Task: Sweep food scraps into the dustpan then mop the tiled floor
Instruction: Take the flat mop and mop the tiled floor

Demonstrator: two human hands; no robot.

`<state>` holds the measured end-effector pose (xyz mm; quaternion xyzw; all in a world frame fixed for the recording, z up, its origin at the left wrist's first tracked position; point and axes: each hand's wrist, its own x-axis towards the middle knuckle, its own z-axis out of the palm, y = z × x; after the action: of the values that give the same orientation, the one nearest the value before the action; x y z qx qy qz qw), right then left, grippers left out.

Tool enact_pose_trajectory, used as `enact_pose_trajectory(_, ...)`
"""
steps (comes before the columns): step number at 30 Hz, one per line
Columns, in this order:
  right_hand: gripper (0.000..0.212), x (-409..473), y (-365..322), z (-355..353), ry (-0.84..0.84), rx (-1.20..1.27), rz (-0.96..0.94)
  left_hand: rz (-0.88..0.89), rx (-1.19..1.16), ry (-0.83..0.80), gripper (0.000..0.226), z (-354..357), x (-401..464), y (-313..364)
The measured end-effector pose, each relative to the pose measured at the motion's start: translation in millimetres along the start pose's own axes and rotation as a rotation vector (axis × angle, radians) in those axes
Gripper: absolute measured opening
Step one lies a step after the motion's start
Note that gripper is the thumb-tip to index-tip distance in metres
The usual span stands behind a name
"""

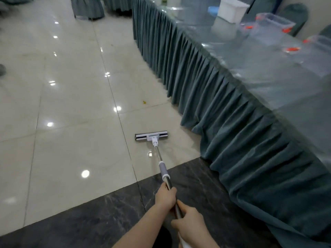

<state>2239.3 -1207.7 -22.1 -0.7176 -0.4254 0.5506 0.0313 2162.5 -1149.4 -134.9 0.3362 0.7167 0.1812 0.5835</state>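
Note:
A flat mop (151, 136) with a grey and white head lies on the cream tiled floor (71, 122), its metal pole running back toward me. My left hand (165, 196) grips the pole further down toward the head. My right hand (189, 221) grips it just behind, nearer my body. A small yellow scrap (144, 102) lies on the tile ahead of the mop head. Another tiny dark speck (112, 45) sits farther off. No dustpan is in view.
A long table with a pleated teal skirt (223, 108) runs along the right, close to the mop. On it stand a white bin (231, 10) and clear containers with orange clips (274, 24). A dark marble strip (89, 221) crosses the floor under my hands. Skirted furniture (87, 8) stands at the far end.

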Motion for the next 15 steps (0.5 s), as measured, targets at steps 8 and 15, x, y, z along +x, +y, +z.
enact_pose_trajectory(8,0.063,141,-165,-96,-0.026,-0.071,-0.032,0.013,-0.087,0.058,0.008,-47,159,166)
enact_pose_trajectory(15,0.060,246,-306,-180,-0.074,-0.065,0.003,-0.069,-0.321,0.107,0.019,-83,269,304)
